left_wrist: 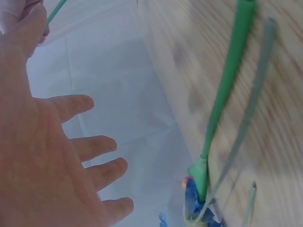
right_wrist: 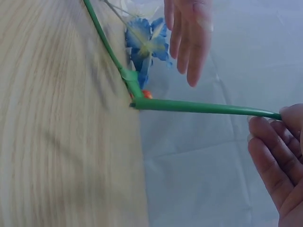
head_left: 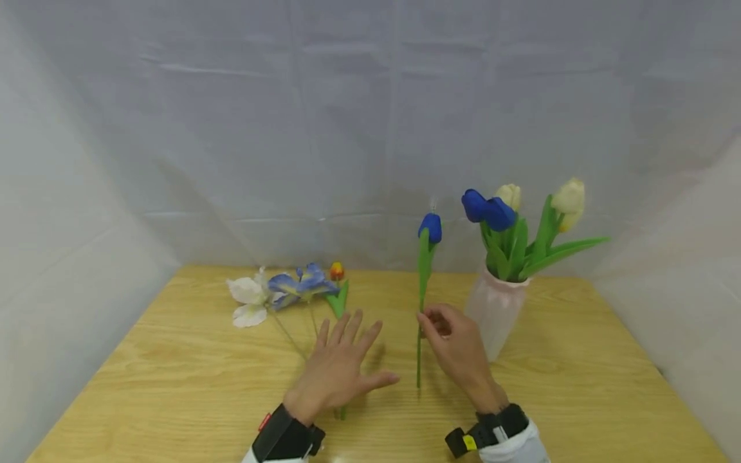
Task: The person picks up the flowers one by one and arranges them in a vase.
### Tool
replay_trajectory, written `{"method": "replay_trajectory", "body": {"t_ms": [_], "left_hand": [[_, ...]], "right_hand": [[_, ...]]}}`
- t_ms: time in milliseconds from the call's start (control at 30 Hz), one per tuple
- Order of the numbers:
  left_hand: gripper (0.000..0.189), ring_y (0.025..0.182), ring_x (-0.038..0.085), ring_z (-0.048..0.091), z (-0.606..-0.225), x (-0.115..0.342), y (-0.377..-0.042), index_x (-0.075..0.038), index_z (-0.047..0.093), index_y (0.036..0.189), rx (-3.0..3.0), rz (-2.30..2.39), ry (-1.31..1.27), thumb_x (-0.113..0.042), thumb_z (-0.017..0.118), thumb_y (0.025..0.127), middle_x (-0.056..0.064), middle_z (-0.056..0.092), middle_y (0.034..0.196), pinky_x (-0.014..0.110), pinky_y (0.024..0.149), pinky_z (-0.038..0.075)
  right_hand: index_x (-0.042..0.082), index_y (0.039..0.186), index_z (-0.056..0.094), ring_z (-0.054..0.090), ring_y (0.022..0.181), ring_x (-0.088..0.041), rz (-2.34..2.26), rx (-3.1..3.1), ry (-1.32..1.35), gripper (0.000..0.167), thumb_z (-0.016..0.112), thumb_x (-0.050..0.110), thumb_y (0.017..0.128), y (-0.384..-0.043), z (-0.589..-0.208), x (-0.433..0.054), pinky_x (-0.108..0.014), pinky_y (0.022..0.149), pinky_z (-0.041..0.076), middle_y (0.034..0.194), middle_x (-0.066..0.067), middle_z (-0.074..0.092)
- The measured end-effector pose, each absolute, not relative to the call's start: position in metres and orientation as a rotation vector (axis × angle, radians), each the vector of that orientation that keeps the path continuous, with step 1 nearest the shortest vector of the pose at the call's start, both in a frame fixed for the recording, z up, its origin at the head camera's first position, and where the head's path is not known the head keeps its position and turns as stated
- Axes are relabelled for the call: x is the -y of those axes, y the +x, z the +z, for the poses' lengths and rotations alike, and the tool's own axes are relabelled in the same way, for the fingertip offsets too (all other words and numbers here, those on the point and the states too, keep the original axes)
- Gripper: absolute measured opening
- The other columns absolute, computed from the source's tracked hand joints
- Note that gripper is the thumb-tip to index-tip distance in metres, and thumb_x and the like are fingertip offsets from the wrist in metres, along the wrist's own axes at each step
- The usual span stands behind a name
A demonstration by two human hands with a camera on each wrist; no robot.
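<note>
Right hand (head_left: 457, 344) pinches the blue tulip (head_left: 424, 267) by its stem, bloom at 12 o'clock. Vase (head_left: 493, 318) at that hand's 2 o'clock, bearing other tulips (head_left: 569, 196). Your left hand (head_left: 340, 370): fingers spread, holding nothing; loose flowers (head_left: 303, 287) at its 11 o'clock on the desk (head_left: 185, 360). Likely step: bringing your tulip vaseward. Next move probably calls for raising its lower end above the rim.
</note>
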State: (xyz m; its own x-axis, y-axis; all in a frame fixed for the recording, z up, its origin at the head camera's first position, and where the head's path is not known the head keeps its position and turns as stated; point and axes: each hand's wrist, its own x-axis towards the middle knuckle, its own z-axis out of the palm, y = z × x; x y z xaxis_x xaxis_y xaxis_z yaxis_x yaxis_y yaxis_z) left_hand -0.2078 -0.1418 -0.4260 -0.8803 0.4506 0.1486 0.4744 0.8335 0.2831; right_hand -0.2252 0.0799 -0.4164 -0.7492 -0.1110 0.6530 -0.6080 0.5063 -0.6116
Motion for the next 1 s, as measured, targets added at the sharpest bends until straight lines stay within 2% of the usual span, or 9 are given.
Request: {"method": "replay_trajectory", "body": {"t_ms": [200,400,600,800,1000], "left_hand": [[0.088,0.14,0.04,0.016,-0.422,0.136,-0.208,-0.02,0.035,0.15,2.896,-0.461,-0.771,-0.077,0.042,0.083,0.019,0.021,0.154,0.06,0.111,0.006],[0.087,0.14,0.039,0.019,-0.414,0.128,-0.209,-0.02,0.037,0.149,2.836,-0.442,-0.783,-0.075,0.048,0.082,0.018,0.023,0.154,0.061,0.111,0.007],[0.085,0.142,0.037,0.014,-0.412,0.122,-0.208,-0.022,0.035,0.15,2.879,-0.488,-0.806,-0.074,0.047,0.083,0.017,0.019,0.156,0.061,0.111,0.007],[0.087,0.141,0.037,0.018,-0.413,0.119,-0.208,-0.021,0.037,0.149,2.842,-0.45,-0.823,-0.077,0.043,0.082,0.017,0.021,0.155,0.061,0.11,0.011],[0.087,0.14,0.038,0.019,-0.412,0.113,-0.209,-0.02,0.038,0.148,2.81,-0.445,-0.853,-0.076,0.044,0.083,0.017,0.023,0.154,0.061,0.11,0.011]], "right_hand": [[0.007,0.093,0.067,0.063,0.067,-0.006,1.108,2.105,0.667,0.01,0.07,0.001,0.086,-0.213,-0.401,-0.095,-0.02,0.061,0.054,0.083,0.004,0.066],[0.004,0.092,0.068,0.064,0.066,-0.011,1.049,2.005,0.756,0.015,0.07,-0.006,0.081,-0.205,-0.386,-0.107,-0.016,0.064,0.052,0.083,-0.002,0.065],[0.005,0.092,0.067,0.063,0.068,-0.011,1.019,2.02,0.795,0.01,0.07,0.0,0.084,-0.197,-0.381,-0.112,-0.015,0.066,0.052,0.082,0.0,0.064],[0.006,0.093,0.067,0.063,0.07,-0.009,1.01,1.95,0.859,0.013,0.07,-0.002,0.083,-0.193,-0.373,-0.118,-0.017,0.067,0.052,0.085,0.001,0.064],[0.004,0.094,0.067,0.065,0.07,-0.012,0.971,1.869,0.878,0.007,0.068,0.01,0.089,-0.19,-0.361,-0.127,-0.017,0.068,0.053,0.086,-0.002,0.065]]}}
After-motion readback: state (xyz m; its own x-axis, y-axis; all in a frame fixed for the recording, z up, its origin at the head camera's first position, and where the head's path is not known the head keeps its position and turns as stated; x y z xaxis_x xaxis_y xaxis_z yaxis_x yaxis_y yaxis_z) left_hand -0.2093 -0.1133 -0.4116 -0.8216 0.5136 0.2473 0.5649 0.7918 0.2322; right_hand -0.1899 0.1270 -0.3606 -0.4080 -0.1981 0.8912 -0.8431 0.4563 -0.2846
